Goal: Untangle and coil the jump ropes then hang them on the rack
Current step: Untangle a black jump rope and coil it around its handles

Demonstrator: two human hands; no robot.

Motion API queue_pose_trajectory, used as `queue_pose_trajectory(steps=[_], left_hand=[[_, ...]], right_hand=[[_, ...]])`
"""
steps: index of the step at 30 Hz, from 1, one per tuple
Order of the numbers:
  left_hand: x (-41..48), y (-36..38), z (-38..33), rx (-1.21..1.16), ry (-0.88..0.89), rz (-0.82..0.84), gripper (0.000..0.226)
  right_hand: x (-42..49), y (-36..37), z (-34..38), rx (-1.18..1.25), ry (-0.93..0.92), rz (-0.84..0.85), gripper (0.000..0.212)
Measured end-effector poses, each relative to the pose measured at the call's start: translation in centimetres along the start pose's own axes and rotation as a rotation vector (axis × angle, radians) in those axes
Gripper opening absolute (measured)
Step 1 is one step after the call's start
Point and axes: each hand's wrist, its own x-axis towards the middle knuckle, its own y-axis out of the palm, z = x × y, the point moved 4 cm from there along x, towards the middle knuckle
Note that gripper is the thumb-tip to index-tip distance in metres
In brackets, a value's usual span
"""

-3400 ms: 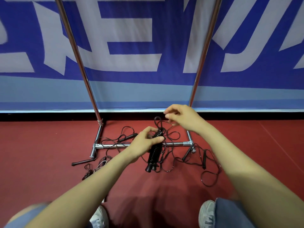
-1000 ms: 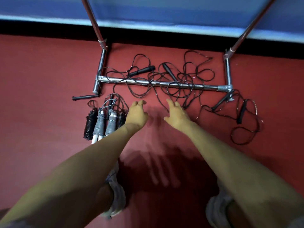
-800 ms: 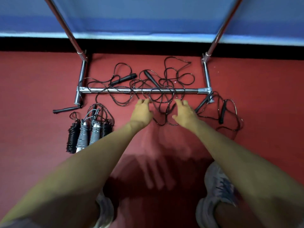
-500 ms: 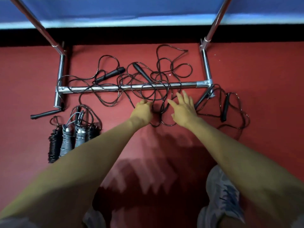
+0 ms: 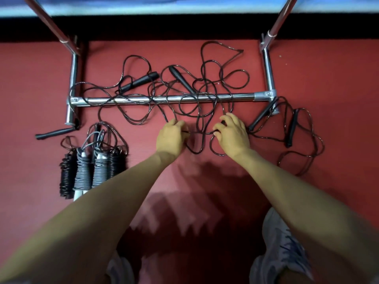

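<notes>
A dull red floor (image 5: 338, 68) with a fine, matte texture fills nearly the whole frame, marked by a few tiny pale specks (image 5: 280, 56) at the upper right. Along the top edge runs a black strip (image 5: 164, 25) at the foot of the wall, and above it a narrow pale blue band (image 5: 143, 7) that darkens to deeper blue at the very top. Light from above throws soft, overlapping shadows (image 5: 194, 201) across the lower middle of the floor, darkest towards the bottom edge.
</notes>
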Motion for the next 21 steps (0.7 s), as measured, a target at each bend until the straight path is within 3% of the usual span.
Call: queue_pose_trajectory(steps=[4, 7, 9, 14, 18, 21], left_hand=[[-1.3, -4.0, -0.2, -0.289, -0.115, -0.109, 0.005], [-2.9, -8.0, -1.7, -0.605, -0.215, -0.169, 0.021], [-4.3, -10.6, -3.5, -0.723, -0.184, -0.144, 0.025], [-8.5, -17.5, -8.5, -0.628, 0.051, -0.108, 0.010], [-11.8, -22.6, -11.8, -0.534, 0.180, -0.178, 0.005], [-13.6, -25.9, -13.5, -0.625, 0.202, -0.144, 0.006]], right_hand=[[-1.1, -3.9, 0.7, 0.091, 0.063, 0.008, 0.020], [-2.1, -7.6, 2.2, 0.180, 0.093, 0.065, 0.022], [-2.8, -10.3, 3.6, 0.209, 0.081, 0.074, 0.025], [-5.6, -17.5, 8.9, 0.210, 0.039, 0.224, 0.061], [-8.0, -23.2, 13.1, 0.261, -0.082, 0.165, 0.059], [-9.4, -26.4, 15.0, 0.327, -0.091, 0.114, 0.054]])
